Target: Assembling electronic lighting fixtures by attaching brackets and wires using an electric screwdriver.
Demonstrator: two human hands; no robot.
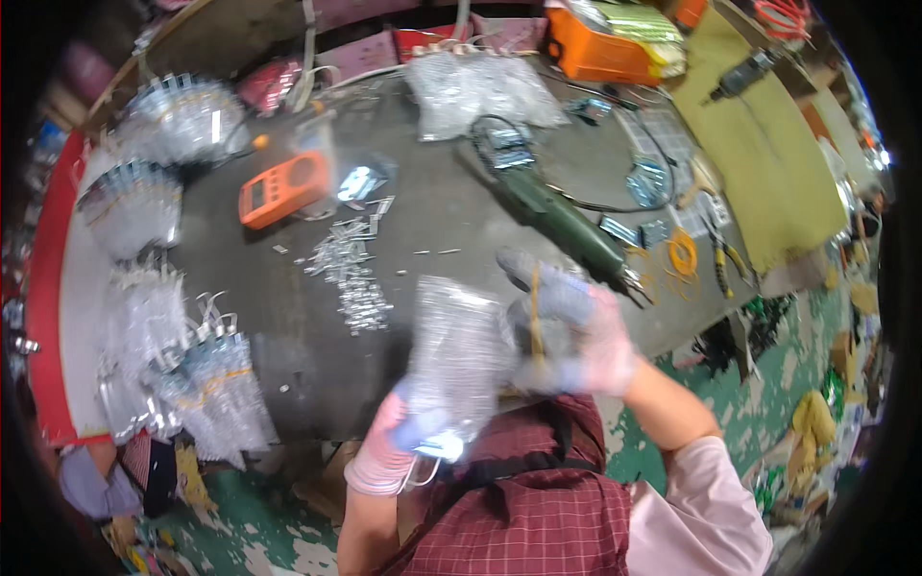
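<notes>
Clear plastic bundle (456, 336), one, near-left of the green power tool (567, 226); lower end grasped by left hand (415, 413). Probably light, pliable, slippery; best gripped across that end. Right hand (581, 331): rubber band (537, 322) around fingers, closure unclear.

In front of you spreads a dark grey tabletop (413, 187), its outline bowed by the lens. On your left lies a pale board (82, 274) with a red edge (48, 288); on your right, a dull yellow sheet (759, 163) covers that side. Along the far side you have a brown panel (206, 36) and pink boxes (360, 56). Below you, the green floor (715, 384) is blotched with whitish patches. A small white glare (884, 158) shines at your far right.
</notes>
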